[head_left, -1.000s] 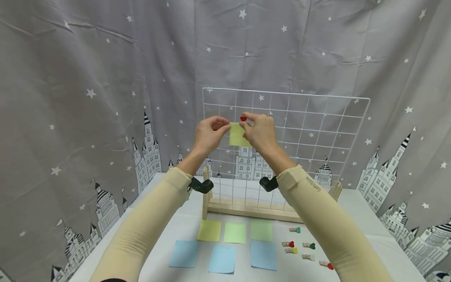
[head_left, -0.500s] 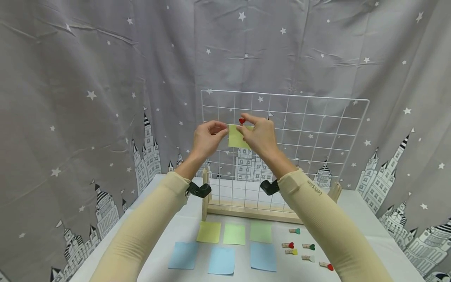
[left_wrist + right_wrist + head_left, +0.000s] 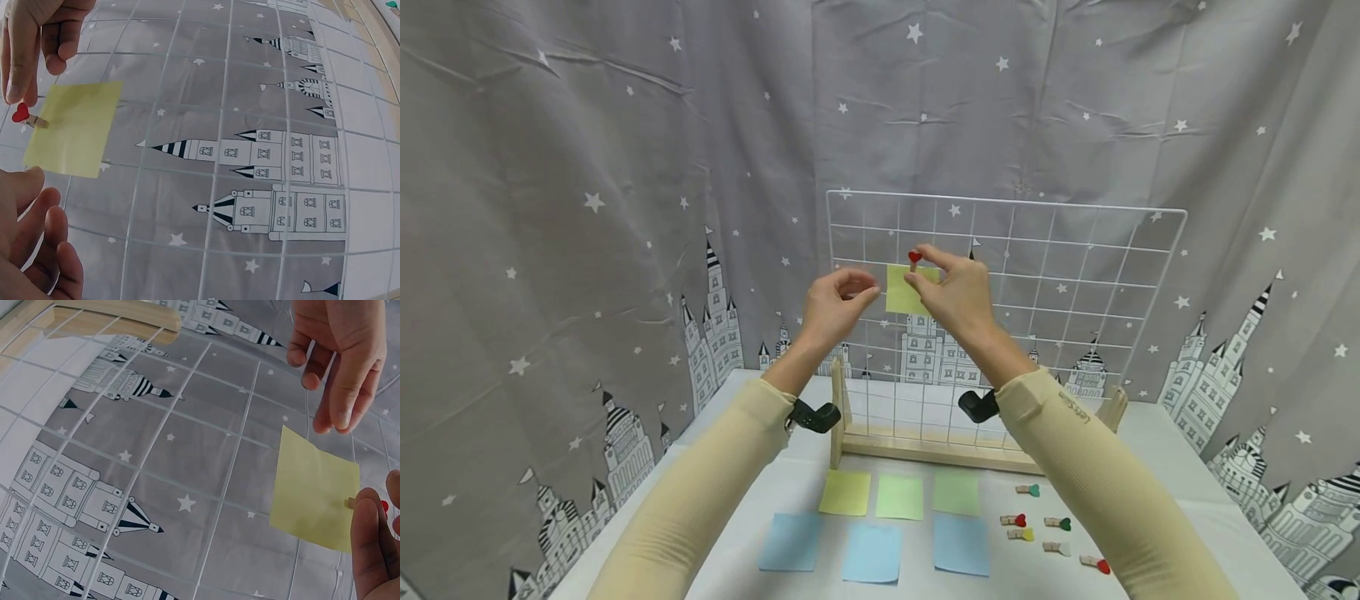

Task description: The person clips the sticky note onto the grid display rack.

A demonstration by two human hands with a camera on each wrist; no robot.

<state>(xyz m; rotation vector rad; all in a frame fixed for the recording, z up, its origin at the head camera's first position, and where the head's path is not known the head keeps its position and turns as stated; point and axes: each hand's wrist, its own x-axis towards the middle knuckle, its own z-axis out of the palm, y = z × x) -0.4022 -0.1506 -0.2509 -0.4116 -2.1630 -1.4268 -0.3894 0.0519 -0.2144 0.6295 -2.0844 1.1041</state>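
Observation:
A yellow sticky note (image 3: 898, 292) hangs against the white wire grid (image 3: 1060, 275), left of its middle. At its top edge sits a small wooden clothespin with a red heart (image 3: 32, 120). My right hand (image 3: 959, 292) surrounds this clothespin closely, thumb and index finger parted, with the heart showing between them; the right wrist view hides part of the clothespin behind the thumb (image 3: 370, 525). Just left of the note, my left hand (image 3: 833, 310) is apart from it, fingers loosely bent and holding nothing. The left wrist view also shows a gap between that hand and the note.
The grid stands in a wooden base (image 3: 925, 448) on a white table. In front lie a yellow note (image 3: 846, 493), green notes (image 3: 900, 497) and blue notes (image 3: 792, 542). Several heart clothespins (image 3: 1017, 520) lie at the right. A grey starred curtain (image 3: 625, 150) hangs behind.
My left hand has let go of the note's left edge and moved left and down. My right thumb and index finger have spread slightly at the clothespin. The note stays at the grid.

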